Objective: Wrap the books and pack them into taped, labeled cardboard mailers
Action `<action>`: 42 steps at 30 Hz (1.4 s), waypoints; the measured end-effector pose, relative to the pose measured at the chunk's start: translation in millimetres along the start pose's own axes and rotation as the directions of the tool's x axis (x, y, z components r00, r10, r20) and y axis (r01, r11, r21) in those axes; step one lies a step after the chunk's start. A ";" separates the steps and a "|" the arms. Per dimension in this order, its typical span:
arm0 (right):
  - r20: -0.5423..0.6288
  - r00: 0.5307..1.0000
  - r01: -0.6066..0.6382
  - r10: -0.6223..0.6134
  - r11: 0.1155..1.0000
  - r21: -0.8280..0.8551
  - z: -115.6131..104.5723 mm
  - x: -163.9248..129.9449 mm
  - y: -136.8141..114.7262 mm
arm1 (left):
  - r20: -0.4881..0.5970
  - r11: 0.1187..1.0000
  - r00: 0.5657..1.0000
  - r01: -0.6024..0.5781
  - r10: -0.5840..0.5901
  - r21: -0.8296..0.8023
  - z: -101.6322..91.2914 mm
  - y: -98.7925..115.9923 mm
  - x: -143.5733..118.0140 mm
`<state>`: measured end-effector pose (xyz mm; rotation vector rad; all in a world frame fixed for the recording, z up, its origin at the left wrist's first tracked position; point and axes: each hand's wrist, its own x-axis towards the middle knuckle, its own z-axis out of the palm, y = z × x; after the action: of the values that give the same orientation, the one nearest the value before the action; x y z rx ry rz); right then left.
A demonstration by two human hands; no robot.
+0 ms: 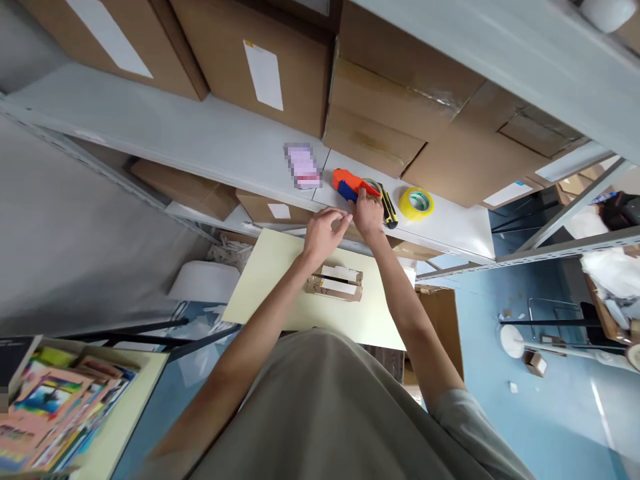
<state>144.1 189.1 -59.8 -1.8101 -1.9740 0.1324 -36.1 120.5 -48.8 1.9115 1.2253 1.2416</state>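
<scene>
My right hand (pixel 369 213) rests on the white shelf (pixel 210 143), fingers closed around the blue handle of an orange tape dispenser (pixel 350 183). My left hand (pixel 325 230) hovers just left of it at the shelf's edge, fingers loosely curled and holding nothing. A yellow-and-black utility knife (pixel 389 210) lies right beside the dispenser, and a yellow tape roll (pixel 416 203) sits further right. Below my arms, a small cardboard box (pixel 335 283) with white contents stands on a pale yellow table (pixel 280 267).
Large cardboard boxes (pixel 400 100) fill the shelf's back. A pink blurred item (pixel 303 165) lies left of the dispenser. More boxes (pixel 185 187) sit on the lower shelf. Colourful booklets (pixel 60 400) pile at lower left. Blue floor (pixel 500 413) spreads right, with a metal rack (pixel 565 247).
</scene>
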 end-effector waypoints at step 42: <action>0.528 0.849 -0.070 0.009 0.993 0.096 -6.2 -247.0 -96.1 | 0.513 0.784 0.839 0.438 -0.181 -0.440 -136.1 -98.6 -125.4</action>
<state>66.1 -63.1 -84.1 -1.8778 -2.2255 0.8211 -218.2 46.3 -121.8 1.3779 0.7887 0.7851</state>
